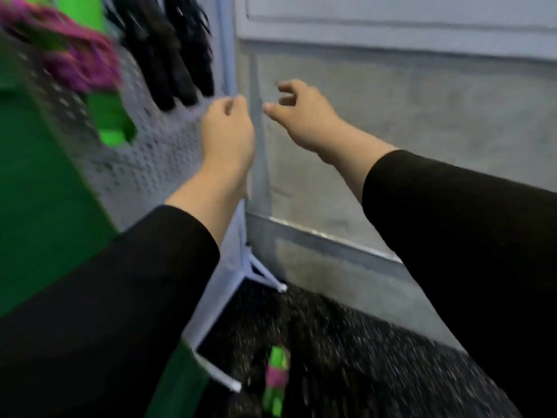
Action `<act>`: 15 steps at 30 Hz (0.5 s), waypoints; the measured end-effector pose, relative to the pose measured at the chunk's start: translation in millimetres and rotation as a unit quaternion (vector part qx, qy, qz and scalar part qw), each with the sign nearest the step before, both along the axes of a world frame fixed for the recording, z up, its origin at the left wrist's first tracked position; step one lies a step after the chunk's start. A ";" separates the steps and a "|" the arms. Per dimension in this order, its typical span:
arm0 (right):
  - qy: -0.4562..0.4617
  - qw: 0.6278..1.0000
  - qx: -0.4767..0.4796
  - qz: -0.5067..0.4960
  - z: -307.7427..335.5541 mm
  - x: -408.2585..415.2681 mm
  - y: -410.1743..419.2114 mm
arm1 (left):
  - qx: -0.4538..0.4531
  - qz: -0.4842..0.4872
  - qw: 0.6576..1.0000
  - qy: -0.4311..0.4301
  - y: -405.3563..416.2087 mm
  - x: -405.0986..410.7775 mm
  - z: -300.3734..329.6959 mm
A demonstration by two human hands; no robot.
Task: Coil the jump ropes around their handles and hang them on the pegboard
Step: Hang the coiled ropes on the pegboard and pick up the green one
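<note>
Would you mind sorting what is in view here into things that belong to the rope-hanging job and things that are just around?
Part of the job:
- pegboard
- pink-and-green jump rope hanging on it
- black jump ropes hanging on it
- coiled pink-and-green rope on the floor
- left hand and right hand, neither visibly holding anything

Just around:
- grey wall
- speckled dark floor
- green panel

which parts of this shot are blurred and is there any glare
Head view: motion blur smears the green-and-pink coiled rope at upper left and the speckled floor; the left hand and right hand are soft but readable; the pegboard holes streak; no strong glare, only a faint sheen on the metal ledge.
</note>
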State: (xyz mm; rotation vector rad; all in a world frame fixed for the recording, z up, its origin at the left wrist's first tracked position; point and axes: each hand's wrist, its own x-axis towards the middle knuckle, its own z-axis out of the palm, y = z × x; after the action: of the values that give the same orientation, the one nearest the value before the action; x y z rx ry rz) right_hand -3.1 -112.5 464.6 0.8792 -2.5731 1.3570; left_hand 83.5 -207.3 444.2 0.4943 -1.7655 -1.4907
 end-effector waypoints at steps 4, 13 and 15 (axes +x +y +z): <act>-0.067 0.996 0.038 -0.049 -87.8 10.3 89.9 | 0.041 -0.100 0.990 -0.089 57.7 -11.9 -52.5; -0.310 0.929 0.107 -0.170 -284.8 45.1 279.5 | 0.040 -0.286 0.915 -0.281 203.1 -28.1 -190.1; -0.359 0.907 0.106 -0.193 -321.1 47.3 305.4 | 0.038 -0.297 0.897 -0.324 225.8 -32.8 -229.4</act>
State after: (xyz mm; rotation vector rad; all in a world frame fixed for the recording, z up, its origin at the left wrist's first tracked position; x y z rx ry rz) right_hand 44.2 192.8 143.6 -0.2025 -3.2188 1.4798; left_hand 50.7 18.5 214.8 0.5619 -2.5517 -1.9667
